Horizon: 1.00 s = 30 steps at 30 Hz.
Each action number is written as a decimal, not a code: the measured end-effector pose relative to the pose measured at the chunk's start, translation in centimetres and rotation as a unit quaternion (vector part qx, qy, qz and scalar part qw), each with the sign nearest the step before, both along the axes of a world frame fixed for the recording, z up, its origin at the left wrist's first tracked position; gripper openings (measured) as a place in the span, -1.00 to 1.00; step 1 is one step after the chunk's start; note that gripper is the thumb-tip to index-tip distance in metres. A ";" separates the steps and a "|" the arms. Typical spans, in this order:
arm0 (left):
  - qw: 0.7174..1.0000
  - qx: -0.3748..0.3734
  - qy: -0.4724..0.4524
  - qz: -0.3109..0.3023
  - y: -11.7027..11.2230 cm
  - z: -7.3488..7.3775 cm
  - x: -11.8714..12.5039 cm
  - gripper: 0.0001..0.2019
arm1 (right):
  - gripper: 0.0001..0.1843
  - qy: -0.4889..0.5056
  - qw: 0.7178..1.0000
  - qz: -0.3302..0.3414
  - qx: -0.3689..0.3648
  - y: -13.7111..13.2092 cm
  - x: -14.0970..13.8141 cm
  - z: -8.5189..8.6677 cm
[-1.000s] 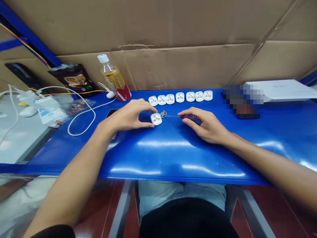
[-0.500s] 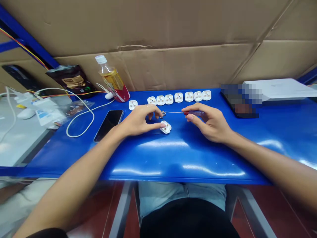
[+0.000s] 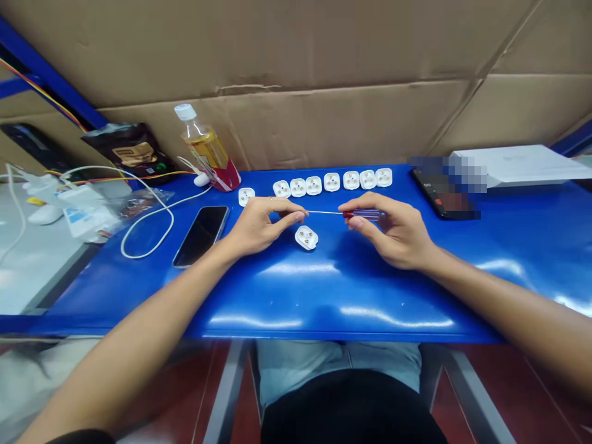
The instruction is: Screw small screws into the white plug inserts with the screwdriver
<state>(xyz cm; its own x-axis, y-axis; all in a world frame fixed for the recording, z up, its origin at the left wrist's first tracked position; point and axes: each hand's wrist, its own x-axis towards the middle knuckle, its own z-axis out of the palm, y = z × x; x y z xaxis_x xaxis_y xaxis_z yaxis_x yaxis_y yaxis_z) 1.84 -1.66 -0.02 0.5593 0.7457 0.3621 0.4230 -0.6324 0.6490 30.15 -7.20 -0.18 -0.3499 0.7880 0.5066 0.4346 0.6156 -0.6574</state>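
Red-handled screwdriver (image 3: pixel 351 214) held level above the blue worktop (image 3: pixel 324 290): right hand (image 3: pixel 393 228) pinches the handle, left hand (image 3: pixel 259 223) pinches the shaft tip. 1 white plug cover (image 3: pixel 306 237) lies on the worktop just below the tip. Behind, 7 more covers (image 3: pixel 332 181) in a row; phone (image 3: pixel 202 234) to the left.

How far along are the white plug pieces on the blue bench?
Looks done: eight white pieces lined up along the back of the bench. In hand: the right hand holds the red-handled screwdriver, with the left hand pinching at its tip. Left: the loose piece lying apart in front, untouched.
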 end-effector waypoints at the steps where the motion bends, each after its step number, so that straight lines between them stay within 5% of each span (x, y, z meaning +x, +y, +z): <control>1: 1.000 0.006 0.002 0.002 0.0 0.0 0.0 -0.70 | -0.78 0.002 1.000 -0.002 -0.004 0.0 0.0 0.0; 11: 0.988 0.139 0.066 -0.028 0.4 -0.2 -0.4 -0.80 | -0.80 0.007 1.000 -0.009 -0.013 0.0 -0.1 0.0; 21: 0.937 0.335 0.027 -0.099 0.7 -0.4 -0.2 -0.90 | -0.87 -0.059 0.985 -0.016 0.159 -0.4 -0.4 0.4; 25: 0.944 0.314 0.051 -0.090 0.5 -0.2 -0.3 -0.84 | -0.92 -0.086 0.977 -0.024 0.195 -0.5 -0.4 0.6; 30: 0.974 0.188 0.099 -0.082 0.2 0.0 -0.8 -0.34 | -0.92 -0.114 0.971 0.003 0.212 -0.4 -0.2 0.9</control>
<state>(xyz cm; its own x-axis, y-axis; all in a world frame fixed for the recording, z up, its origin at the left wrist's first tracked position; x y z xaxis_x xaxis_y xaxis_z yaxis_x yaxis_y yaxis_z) 1.06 -1.48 0.00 0.7460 0.4762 0.4655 0.3892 -0.8790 0.2754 29.97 -7.64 0.73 -0.4958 0.5233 0.6930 0.5343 0.8130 -0.2316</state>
